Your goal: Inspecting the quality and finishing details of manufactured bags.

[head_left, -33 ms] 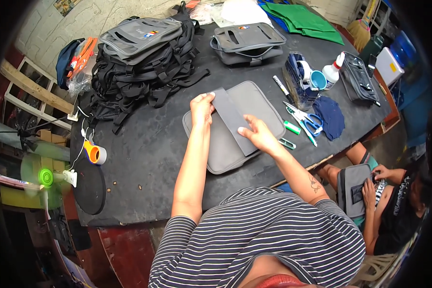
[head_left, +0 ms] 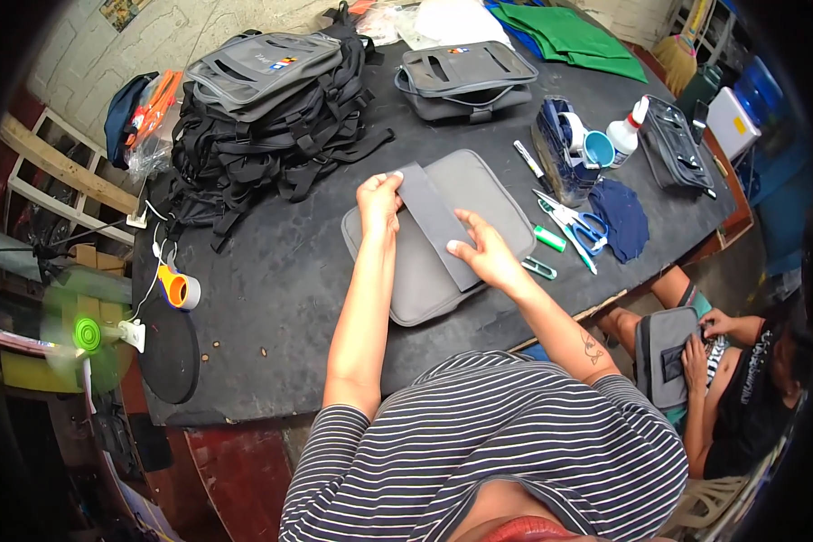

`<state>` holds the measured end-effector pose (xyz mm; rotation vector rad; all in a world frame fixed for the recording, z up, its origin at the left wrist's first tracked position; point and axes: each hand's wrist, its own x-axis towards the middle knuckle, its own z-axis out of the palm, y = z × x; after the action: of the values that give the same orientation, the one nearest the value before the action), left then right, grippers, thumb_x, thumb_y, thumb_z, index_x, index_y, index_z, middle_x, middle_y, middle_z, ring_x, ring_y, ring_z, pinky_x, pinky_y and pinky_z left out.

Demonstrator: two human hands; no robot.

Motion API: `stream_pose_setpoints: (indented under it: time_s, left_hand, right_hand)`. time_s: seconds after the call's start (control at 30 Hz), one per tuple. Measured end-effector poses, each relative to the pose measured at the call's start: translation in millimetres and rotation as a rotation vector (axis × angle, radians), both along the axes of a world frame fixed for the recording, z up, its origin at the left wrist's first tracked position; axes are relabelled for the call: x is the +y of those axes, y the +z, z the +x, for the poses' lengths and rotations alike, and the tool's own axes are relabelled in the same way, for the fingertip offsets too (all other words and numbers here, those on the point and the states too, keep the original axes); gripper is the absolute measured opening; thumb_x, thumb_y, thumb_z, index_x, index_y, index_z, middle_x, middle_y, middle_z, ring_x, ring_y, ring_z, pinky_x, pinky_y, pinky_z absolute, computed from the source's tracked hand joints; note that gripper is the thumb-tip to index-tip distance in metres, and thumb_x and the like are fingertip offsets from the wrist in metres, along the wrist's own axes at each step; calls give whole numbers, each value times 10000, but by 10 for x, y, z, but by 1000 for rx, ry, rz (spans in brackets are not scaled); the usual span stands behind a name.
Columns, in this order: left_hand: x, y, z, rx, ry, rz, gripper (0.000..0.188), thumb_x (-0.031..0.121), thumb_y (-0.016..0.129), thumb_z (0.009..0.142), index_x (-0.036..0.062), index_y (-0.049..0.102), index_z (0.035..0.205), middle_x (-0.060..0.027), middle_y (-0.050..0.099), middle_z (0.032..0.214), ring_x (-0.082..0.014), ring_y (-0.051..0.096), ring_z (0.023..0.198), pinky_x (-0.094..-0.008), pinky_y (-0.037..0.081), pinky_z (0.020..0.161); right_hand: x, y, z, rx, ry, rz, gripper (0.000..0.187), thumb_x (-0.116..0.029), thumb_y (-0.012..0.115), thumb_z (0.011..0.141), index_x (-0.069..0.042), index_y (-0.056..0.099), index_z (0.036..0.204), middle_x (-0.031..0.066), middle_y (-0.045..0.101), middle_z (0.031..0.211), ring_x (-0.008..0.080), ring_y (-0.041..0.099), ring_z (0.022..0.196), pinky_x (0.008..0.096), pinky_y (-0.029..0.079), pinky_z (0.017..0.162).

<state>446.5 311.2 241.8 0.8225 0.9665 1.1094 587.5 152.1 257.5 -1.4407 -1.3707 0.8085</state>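
A rounded grey fabric panel with a piped edge (head_left: 483,190) lies on the black table in front of me. Across it runs a flat dark grey strip (head_left: 435,217), slanting from upper left to lower right. The strip's upper left end is pinched between the thumb and fingers of my left hand (head_left: 379,203). Over the strip's right side rests my right hand (head_left: 492,257), thumb and forefinger spread, their tips at its edge. A green-handled thread snipper (head_left: 540,268) lies just right of that hand, with a green lighter (head_left: 549,239) beyond it.
Black-strapped grey bags (head_left: 271,117) are piled at the back left; another grey bag (head_left: 465,81) sits far centre. Scissors (head_left: 578,226), a marker (head_left: 528,160) and a spray bottle (head_left: 625,135) lie or stand right. A tape roll (head_left: 182,291) is left. A seated person handles a grey bag (head_left: 668,357).
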Motion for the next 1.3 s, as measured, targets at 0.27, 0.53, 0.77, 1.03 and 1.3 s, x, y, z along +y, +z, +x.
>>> stream_pose_setpoints:
  time_s: [0.27, 0.53, 0.77, 1.03, 1.3]
  left_hand:
    - [78, 735, 5, -18, 83, 200, 537, 64, 708, 797, 90, 300, 1146, -74, 546, 873, -110, 467, 643, -271, 415, 554]
    - [-189, 131, -271, -328, -251, -121, 430, 274, 577, 932, 85, 378, 1264, -194, 525, 1099, -284, 581, 958, -466, 523, 854]
    - [-857, 295, -397, -219, -278, 19, 619, 159, 556, 930, 48, 201, 1425, -285, 476, 1268, -327, 561, 1109, -448, 462, 967]
    - [-946, 391, -636, -34, 102, 226, 354, 90, 572, 918, -14, 450, 1234, -159, 548, 1147, -253, 588, 1046, -350, 497, 891]
    - [-1085, 176, -1072, 78, 371, 294, 207, 57, 583, 900, 33, 562, 1105, -71, 609, 1047, -179, 595, 1000, -309, 483, 868]
  right_hand:
    - [-165, 0, -11, 237, 49, 11, 593, -34, 658, 792, -71, 411, 1330, 103, 477, 1079, 165, 481, 934, 294, 429, 866]
    - [-199, -49, 339, -135, -218, 250, 391, -1, 642, 754, -34, 559, 1134, 119, 513, 1066, 239, 557, 981, 329, 458, 866]
    - [-580, -310, 914, -443, -359, -56, 328, -76, 691, 749, -43, 584, 1057, 132, 549, 1010, 301, 533, 962, 387, 431, 858]
    - [-755, -448, 926, -615, -380, -293, 368, -198, 770, 682, -61, 605, 982, 99, 551, 976, 289, 507, 931, 399, 393, 822]
    - [-666, -479, 1084, -731, -441, -239, 193, -189, 669, 780, -33, 618, 882, 138, 602, 845, 317, 588, 844, 433, 422, 749]
